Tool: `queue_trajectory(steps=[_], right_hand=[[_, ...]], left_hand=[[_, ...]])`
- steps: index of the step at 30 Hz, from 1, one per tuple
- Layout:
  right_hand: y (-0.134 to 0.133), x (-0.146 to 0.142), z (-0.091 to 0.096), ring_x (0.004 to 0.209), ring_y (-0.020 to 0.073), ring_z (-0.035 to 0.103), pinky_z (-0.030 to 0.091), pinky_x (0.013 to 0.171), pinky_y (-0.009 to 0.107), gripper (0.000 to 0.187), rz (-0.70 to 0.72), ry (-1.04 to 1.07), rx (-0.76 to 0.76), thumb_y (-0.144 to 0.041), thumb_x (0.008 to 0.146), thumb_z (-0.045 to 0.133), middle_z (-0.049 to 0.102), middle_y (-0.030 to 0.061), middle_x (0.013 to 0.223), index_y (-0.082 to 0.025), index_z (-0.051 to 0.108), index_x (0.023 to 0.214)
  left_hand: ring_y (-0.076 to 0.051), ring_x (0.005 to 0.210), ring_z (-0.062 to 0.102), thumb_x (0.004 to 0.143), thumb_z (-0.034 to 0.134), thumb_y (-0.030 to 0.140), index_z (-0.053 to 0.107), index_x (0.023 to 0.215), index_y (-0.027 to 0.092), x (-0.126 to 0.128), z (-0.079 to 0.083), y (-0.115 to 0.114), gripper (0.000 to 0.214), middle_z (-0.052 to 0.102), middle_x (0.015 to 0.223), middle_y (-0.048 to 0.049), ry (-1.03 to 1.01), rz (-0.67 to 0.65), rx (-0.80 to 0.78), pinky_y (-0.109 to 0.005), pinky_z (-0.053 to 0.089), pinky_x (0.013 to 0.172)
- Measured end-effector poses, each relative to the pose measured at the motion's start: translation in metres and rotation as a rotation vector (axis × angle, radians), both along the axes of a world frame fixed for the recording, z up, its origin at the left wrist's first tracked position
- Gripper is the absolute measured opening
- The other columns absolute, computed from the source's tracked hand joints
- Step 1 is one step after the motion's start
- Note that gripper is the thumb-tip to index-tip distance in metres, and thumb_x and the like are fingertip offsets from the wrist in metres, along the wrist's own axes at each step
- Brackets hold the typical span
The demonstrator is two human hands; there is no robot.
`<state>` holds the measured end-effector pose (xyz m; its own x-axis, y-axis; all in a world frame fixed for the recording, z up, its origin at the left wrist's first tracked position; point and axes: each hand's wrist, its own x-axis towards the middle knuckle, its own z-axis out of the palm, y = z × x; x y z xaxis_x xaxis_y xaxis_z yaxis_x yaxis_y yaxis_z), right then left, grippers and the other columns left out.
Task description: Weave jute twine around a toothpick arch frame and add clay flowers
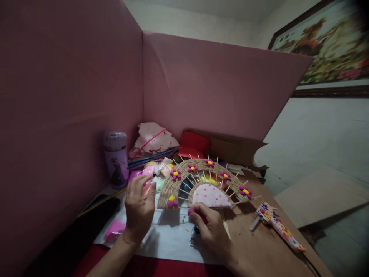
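A fan-shaped craft piece (198,181), woven from jute twine over thin wooden sticks with a pink dotted half-disc at its centre, stands on the white sheet (170,234). Several magenta clay flowers with yellow centres sit along its arc. My left hand (140,209) is curled beside the fan's left end, its fingers pinched around a small pink piece of clay. My right hand (209,227) rests below the fan's base, fingers closed on a small magenta clay bit and a dark object under the palm.
A purple tumbler (116,157) stands at the back left. Clay packets (157,169), coloured sticks, a crumpled pink bag (152,140) and red foam (194,144) lie behind the fan. A patterned glue gun (276,225) lies on the wooden table at right. Pink boards wall off the left and back.
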<state>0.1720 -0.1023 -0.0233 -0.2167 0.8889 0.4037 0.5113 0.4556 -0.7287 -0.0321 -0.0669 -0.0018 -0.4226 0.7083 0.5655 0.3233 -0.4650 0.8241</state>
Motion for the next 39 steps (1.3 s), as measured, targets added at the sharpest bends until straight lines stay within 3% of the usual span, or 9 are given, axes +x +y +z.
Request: queue_trajectory(steps=[3, 6, 8, 12, 17, 23, 30, 36, 39], right_hand=[[-0.002, 0.0, -0.005, 0.067, 0.014, 0.057, 0.041, 0.062, 0.023, 0.013, -0.001, 0.014, 0.107, -0.022, 0.089, 0.047, 0.062, 0.0014, 0.073, -0.019, 0.059, 0.082], [-0.004, 0.002, -0.007, 0.074, 0.0149, 0.058, 0.044, 0.066, 0.025, 0.011, 0.052, 0.048, 0.265, -0.016, 0.087, 0.049, 0.061, 0.0034, 0.079, -0.019, 0.059, 0.089], [-0.007, 0.002, -0.007, 0.076, 0.015, 0.059, 0.046, 0.066, 0.025, 0.017, 0.081, 0.051, 0.35, -0.011, 0.085, 0.051, 0.061, 0.0045, 0.084, -0.019, 0.06, 0.096], [-0.013, 0.004, -0.005, 0.072, 0.0136, 0.057, 0.047, 0.061, 0.024, 0.028, 0.088, 0.052, 0.437, -0.005, 0.082, 0.053, 0.058, 0.0045, 0.085, -0.022, 0.062, 0.103], [-0.016, 0.007, -0.007, 0.068, 0.0133, 0.054, 0.046, 0.057, 0.025, 0.045, 0.062, -0.018, 0.519, -0.003, 0.081, 0.052, 0.056, 0.0045, 0.084, -0.026, 0.057, 0.119], [-0.013, 0.001, -0.007, 0.073, 0.014, 0.057, 0.048, 0.061, 0.025, 0.048, 0.166, 0.048, 0.43, -0.004, 0.084, 0.049, 0.056, 0.0059, 0.086, -0.023, 0.05, 0.128], [-0.015, -0.001, -0.007, 0.078, 0.0149, 0.058, 0.048, 0.066, 0.026, 0.032, 0.087, 0.073, 0.37, -0.012, 0.085, 0.053, 0.06, 0.0043, 0.089, -0.022, 0.056, 0.115], [-0.015, -0.003, -0.008, 0.071, 0.0139, 0.056, 0.046, 0.061, 0.025, 0.022, 0.077, 0.07, 0.393, -0.011, 0.085, 0.054, 0.058, 0.0027, 0.081, -0.021, 0.057, 0.104], [-0.015, -0.003, -0.009, 0.069, 0.013, 0.055, 0.045, 0.059, 0.024, 0.019, 0.064, 0.098, 0.402, -0.009, 0.084, 0.054, 0.056, 0.0018, 0.079, -0.021, 0.059, 0.099]], left_hand=[[-0.021, 0.09, 0.059, 0.07, 0.067, 0.019, 0.07, 0.086, 0.023, 0.007, -0.003, -0.009, 0.017, 0.066, 0.089, -0.0055, 0.142, -0.077, 0.105, -0.031, 0.044, 0.087], [-0.017, 0.075, 0.063, 0.076, 0.058, 0.012, 0.067, 0.093, 0.02, 0.016, -0.013, -0.017, 0.021, 0.069, 0.081, -0.0043, 0.357, -0.33, 0.245, -0.026, 0.048, 0.07], [-0.014, 0.073, 0.063, 0.079, 0.054, 0.01, 0.064, 0.098, 0.018, 0.024, -0.017, -0.023, 0.023, 0.069, 0.083, -0.0048, 0.409, -0.426, 0.244, -0.023, 0.047, 0.067], [-0.012, 0.063, 0.057, 0.082, 0.055, 0.026, 0.064, 0.096, 0.015, 0.038, -0.012, -0.03, 0.02, 0.065, 0.074, -0.0041, 0.335, -0.597, -0.136, -0.021, 0.043, 0.058], [-0.006, 0.049, 0.043, 0.077, 0.06, 0.038, 0.066, 0.075, 0.012, 0.047, -0.009, -0.033, 0.027, 0.056, 0.059, 0.0001, 0.024, -0.896, -0.499, -0.018, 0.034, 0.046], [-0.004, 0.044, 0.04, 0.074, 0.062, 0.037, 0.065, 0.075, 0.011, 0.045, -0.016, -0.032, 0.026, 0.055, 0.058, 0.0006, -0.11, -0.881, -0.515, -0.017, 0.03, 0.042], [-0.006, 0.036, 0.041, 0.075, 0.058, 0.046, 0.061, 0.082, 0.012, 0.044, -0.016, -0.029, 0.036, 0.056, 0.056, -0.0001, -0.316, -0.932, -0.574, -0.017, 0.024, 0.032], [-0.003, 0.032, 0.032, 0.074, 0.058, 0.053, 0.059, 0.061, 0.01, 0.048, -0.018, -0.032, 0.045, 0.041, 0.039, 0.0038, -0.227, -0.977, -0.611, -0.017, 0.019, 0.034], [-0.004, 0.031, 0.033, 0.077, 0.052, 0.056, 0.058, 0.06, 0.01, 0.047, -0.019, -0.032, 0.05, 0.044, 0.039, 0.0024, -0.25, -1.011, -0.599, -0.017, 0.02, 0.033]])
